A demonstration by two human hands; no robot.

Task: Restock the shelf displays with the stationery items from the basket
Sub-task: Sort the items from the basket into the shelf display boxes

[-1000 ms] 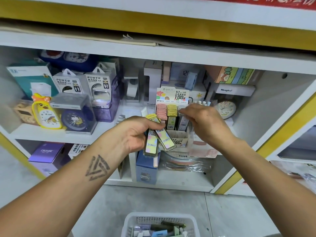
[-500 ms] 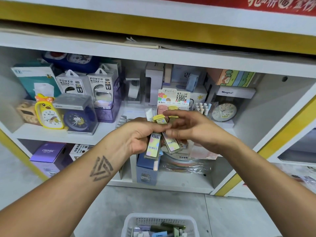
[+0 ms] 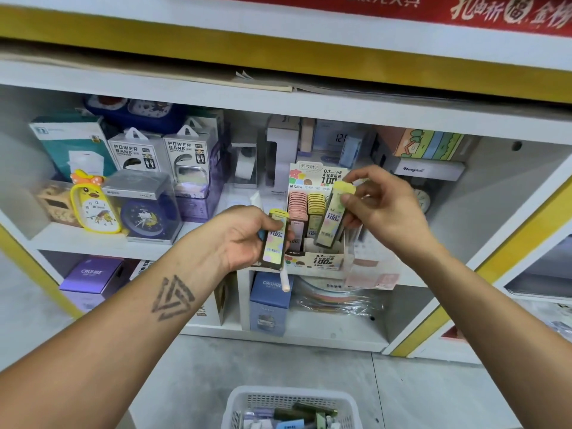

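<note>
yellow-capped lead case (image 3: 332,216) pinched near its cap between thumb and curled fingers of right hand (image 3: 383,209), tilted, hanging just above and in front of the cardboard display box (image 3: 322,258) on the middle shelf (image 3: 93,243); probably angled so for dropping bottom-first into a free slot beside the pink and yellow rows of cases (image 3: 306,202) already standing there

second lead case (image 3: 275,239) gripped upright in left hand (image 3: 244,236), thumb across its face and fingers curled behind; a white stick-like item (image 3: 284,281) pokes out below the same fist, nature unclear; apparently kept ready as the next piece to load, close beside the box but apart from it

further stock in white mesh basket (image 3: 291,407) on the floor directly below, within easy reach between the forearms

surroundings: power bank boxes (image 3: 161,153), yellow duck clock (image 3: 93,209) and blue clock in clear case (image 3: 145,218) to the left on the same shelf; purple boxes (image 3: 93,274) on the shelf beneath; red banner (image 3: 464,10) overhead

judged stage: restocking under way, slotting of the right-hand case next; risk of nudging the standing rows out of line
</note>
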